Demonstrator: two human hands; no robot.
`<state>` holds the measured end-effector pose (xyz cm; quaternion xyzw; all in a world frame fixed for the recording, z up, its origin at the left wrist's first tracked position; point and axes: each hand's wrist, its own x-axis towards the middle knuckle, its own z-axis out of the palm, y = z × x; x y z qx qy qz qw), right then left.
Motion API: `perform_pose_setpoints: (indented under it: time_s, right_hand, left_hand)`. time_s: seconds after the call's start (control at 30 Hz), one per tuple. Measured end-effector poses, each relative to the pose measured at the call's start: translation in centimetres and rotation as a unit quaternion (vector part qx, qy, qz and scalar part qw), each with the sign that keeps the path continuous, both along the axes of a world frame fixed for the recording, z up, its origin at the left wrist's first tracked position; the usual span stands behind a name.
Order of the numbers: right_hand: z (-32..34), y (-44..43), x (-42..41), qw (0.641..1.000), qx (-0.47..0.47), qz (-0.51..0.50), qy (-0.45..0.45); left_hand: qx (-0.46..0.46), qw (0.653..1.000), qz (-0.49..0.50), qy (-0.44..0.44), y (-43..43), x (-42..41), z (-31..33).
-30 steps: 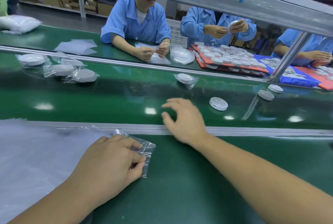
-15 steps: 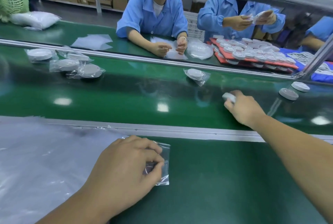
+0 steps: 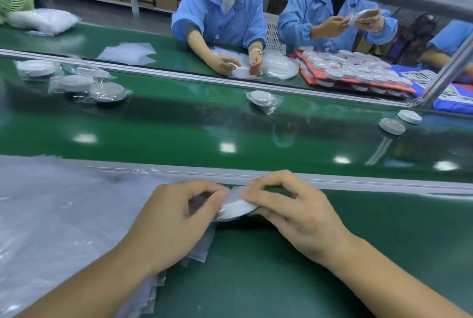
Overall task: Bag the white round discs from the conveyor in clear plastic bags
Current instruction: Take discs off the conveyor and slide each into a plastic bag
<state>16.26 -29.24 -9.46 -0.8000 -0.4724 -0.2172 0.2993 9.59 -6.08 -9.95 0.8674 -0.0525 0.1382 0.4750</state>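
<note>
My right hand [image 3: 294, 212] grips a white round disc [image 3: 236, 206] at its right side, just above the near green table. My left hand [image 3: 176, 223] pinches the mouth of a clear plastic bag [image 3: 202, 246] against the disc's left edge; the rest of the bag lies under that hand. Whether the disc is partly inside the bag is hard to tell. Two bare white discs [image 3: 391, 126] lie on the green conveyor [image 3: 179, 128] at far right. One bagged disc [image 3: 263, 98] lies mid-belt and several bagged discs [image 3: 76, 82] lie at the left.
A pile of clear bags [image 3: 51, 215] covers the near table at left. A metal rail [image 3: 358, 184] separates table and belt. Across the belt, people in blue coats work beside red trays of discs [image 3: 353, 71]. A slanted metal post [image 3: 448, 69] stands at right.
My right hand took a disc off the belt and brought it back to the near table, meeting my left hand and the bag. The camera tilted down slightly.
</note>
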Motion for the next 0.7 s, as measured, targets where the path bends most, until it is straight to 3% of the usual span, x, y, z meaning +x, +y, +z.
perform_pose_setpoints:
  time_s: [0.1, 0.2, 0.27, 0.33, 0.43, 0.57, 0.7]
  right_hand:
    - [0.1, 1.0, -0.4, 0.983, 0.181, -0.003, 0.041]
    - [0.2, 1.9, -1.3, 0.94, 0.259, -0.032, 0.217]
    - [0.5, 2.5, -1.7, 0.917, 0.236, -0.009, 0.321]
    - [0.7, 3.2, -1.5, 0.896, 0.215, 0.033, 0.387]
    - [0.9, 4.3, -0.8, 0.9, 0.191, 0.025, 0.391]
    - [1.5, 5.5, 0.3, 0.925, 0.111, 0.058, 0.359]
    - [1.8, 5.9, 1.9, 0.922, 0.081, 0.061, 0.374]
  left_hand:
    - [-0.107, 0.989, -0.092, 0.036, -0.4, -0.4, 0.8]
    - [-0.056, 0.997, -0.052, -0.02, -1.1, -0.7, 0.6]
    - [-0.082, 0.995, 0.005, -0.051, -1.5, -0.9, 0.8]
    - [-0.164, 0.985, 0.033, -0.048, -1.6, -0.8, 0.8]
    - [-0.24, 0.97, 0.035, -0.029, -1.7, -0.5, 1.1]
    - [-0.254, 0.967, 0.026, 0.015, -1.3, -0.2, 1.6]
    - [-0.237, 0.97, 0.01, 0.056, -0.6, 0.4, 1.3]
